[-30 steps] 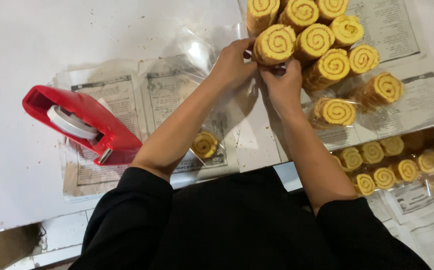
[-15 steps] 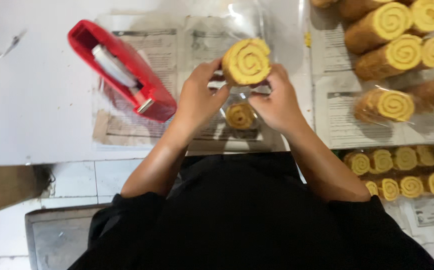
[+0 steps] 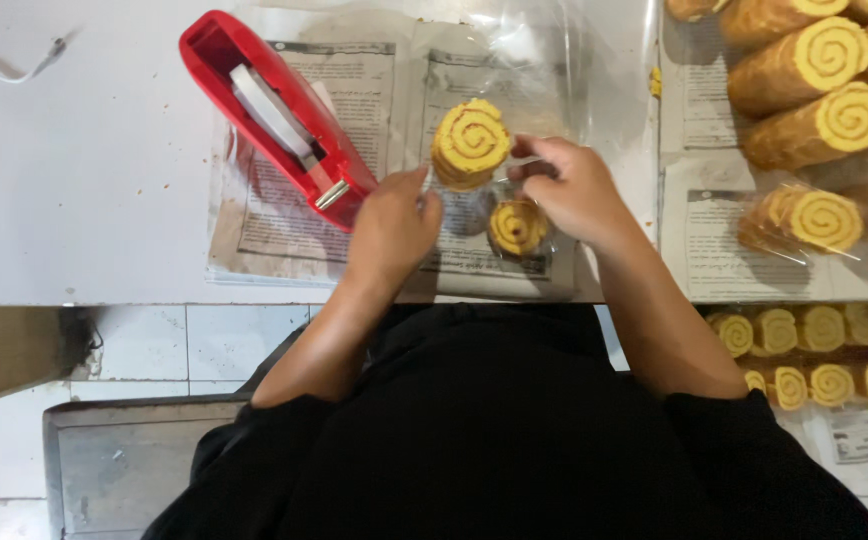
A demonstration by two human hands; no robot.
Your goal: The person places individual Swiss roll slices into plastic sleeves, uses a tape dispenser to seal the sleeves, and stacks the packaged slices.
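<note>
A roll of stacked yellow spiral cookies [image 3: 470, 140] in clear plastic wrap [image 3: 466, 212] stands on end on the printed paper between my hands. My left hand [image 3: 392, 222] is at its lower left, thumb and forefinger pinched on the wrap. On the other side, my right hand [image 3: 576, 186] has its fingers curled and grips the wrap's edge next to the roll. One shorter spiral cookie piece [image 3: 517, 228] lies just below the roll, between my wrists.
A red tape dispenser [image 3: 282, 120] lies slanted left of my left hand. Several wrapped cookie rolls [image 3: 814, 70] are piled at the top right. Below the table edge on the right are more spiral cookies [image 3: 816, 352]. The white tabletop [image 3: 74, 180] extends left.
The roll, lifted in both hands a moment ago, now stands on the paper. My hands have slid from its top to the wrap at its sides.
</note>
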